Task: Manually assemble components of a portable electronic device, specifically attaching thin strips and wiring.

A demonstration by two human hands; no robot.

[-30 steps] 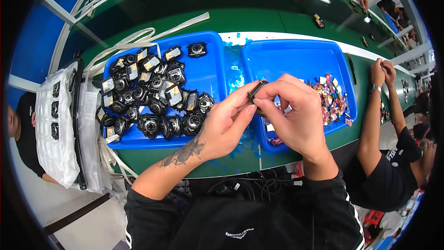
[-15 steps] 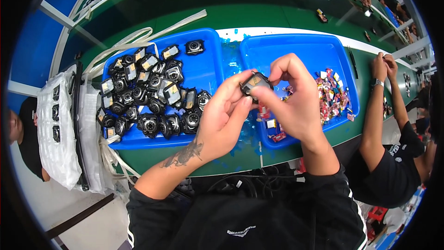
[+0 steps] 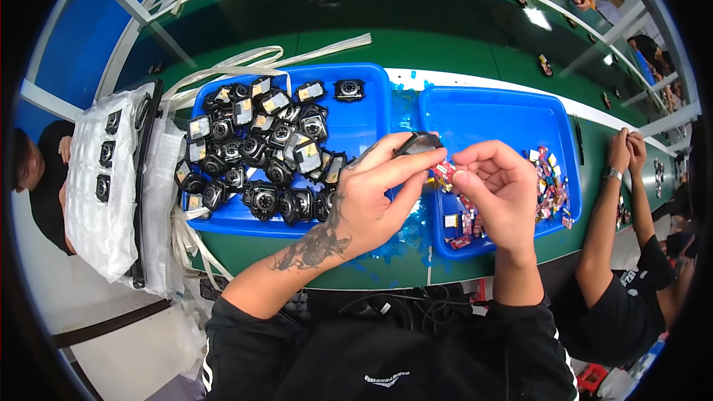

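Note:
My left hand [image 3: 380, 191] grips a black watch case [image 3: 417, 144] above the gap between two blue trays. In front of the case, a small red circuit board [image 3: 443, 171] is pinched by the fingertips of my right hand [image 3: 503, 189]; the left index finger reaches toward it too. Whether the board is joined to the case cannot be made out. Left of my hands, several black watch cases [image 3: 261, 200] lie heaped in the left tray [image 3: 364, 130]. Small red boards with white and yellow bits [image 3: 551, 186] fill the lower part of the right tray [image 3: 497, 108].
White strapping [image 3: 252, 63] runs behind the left tray. At far left stands a stack of white packing trays [image 3: 104, 200] holding watch cases, with a person behind. A green conveyor [image 3: 319, 15] carries scattered parts. At right, a co-worker's arms [image 3: 607, 215] rest over the green bench.
The view has shifted, moving the trays right and down in the picture. The watch case has been tilted in my left hand, and a red board now shows at my right fingertips.

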